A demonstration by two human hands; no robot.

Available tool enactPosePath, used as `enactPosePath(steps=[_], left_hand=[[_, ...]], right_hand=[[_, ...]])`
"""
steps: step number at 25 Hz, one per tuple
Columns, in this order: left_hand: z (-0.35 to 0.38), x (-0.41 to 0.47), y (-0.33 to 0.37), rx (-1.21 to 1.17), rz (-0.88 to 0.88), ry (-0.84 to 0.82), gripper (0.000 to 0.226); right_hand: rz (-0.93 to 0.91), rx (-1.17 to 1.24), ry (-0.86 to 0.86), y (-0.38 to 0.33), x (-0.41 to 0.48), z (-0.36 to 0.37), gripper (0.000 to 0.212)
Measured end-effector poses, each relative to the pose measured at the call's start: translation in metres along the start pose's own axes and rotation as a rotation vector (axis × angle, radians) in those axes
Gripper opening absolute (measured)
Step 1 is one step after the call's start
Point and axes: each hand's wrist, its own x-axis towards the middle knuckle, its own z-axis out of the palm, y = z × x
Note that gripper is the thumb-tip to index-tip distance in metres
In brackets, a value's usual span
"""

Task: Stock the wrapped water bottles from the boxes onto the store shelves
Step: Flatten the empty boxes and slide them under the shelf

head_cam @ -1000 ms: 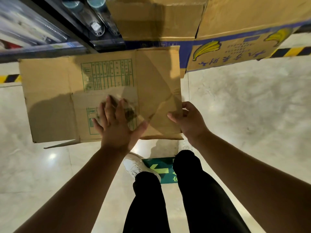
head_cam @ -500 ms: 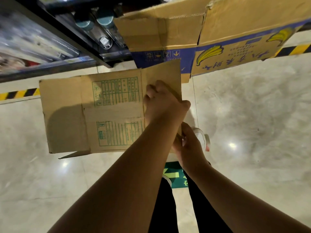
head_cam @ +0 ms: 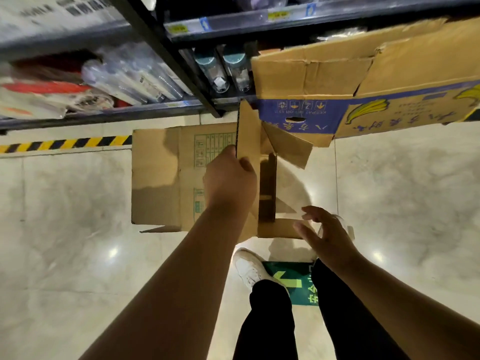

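1. The person is standing over a plain cardboard box (head_cam: 166,178) lying on the floor (head_cam: 65,255) at the middle of the frame, just below the store shelves (head_cam: 197,105).
2. The left hand (head_cam: 228,180) is clenching the raised flap (head_cam: 248,141) of this box, thumb on the near face, pulling it upright.
3. The right hand (head_cam: 324,235) is hovering at the lower right corner of the box with fingers spread and released; something pale and rounded is showing just behind it, too blurred to name.
4. The opening under the flap is looking dark, and no contents are showing inside, so whether it holds anything cannot be told.
5. Two wrapped water bottles (head_cam: 223,68) are already lying on the shelf at upper centre, so some stocking seems done.
6. A second box, the banana carton (head_cam: 363,107) at upper right, is sitting open against the shelves; its inside is hidden.
7. Judging from this, the work seems to be between loads, with opening and emptying boxes still ahead.
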Motion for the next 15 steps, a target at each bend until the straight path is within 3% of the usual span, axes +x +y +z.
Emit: enactPosePath(steps=[6,10,13,15], left_hand=[[-0.076,0.009,-0.083,-0.078,-0.081,0.115,0.022],[-0.126,0.014,-0.141,-0.149,-0.183,0.192,0.013],[-0.157,0.011,-0.178,-0.203,-0.291,0.224,0.01],[-0.168,0.003,-0.195,-0.242,-0.315,0.212,0.017]], right_hand=[[-0.034,-0.202,-0.115,-0.028,-0.015,0.026,0.084],[-0.175,-0.308,-0.32,-0.063,-0.023,0.059,0.09],[-0.399,-0.515,-0.24,-0.073,-0.022,0.095,0.061],[-0.411,-0.444,-0.127,-0.084,-0.018,0.116,0.036]])
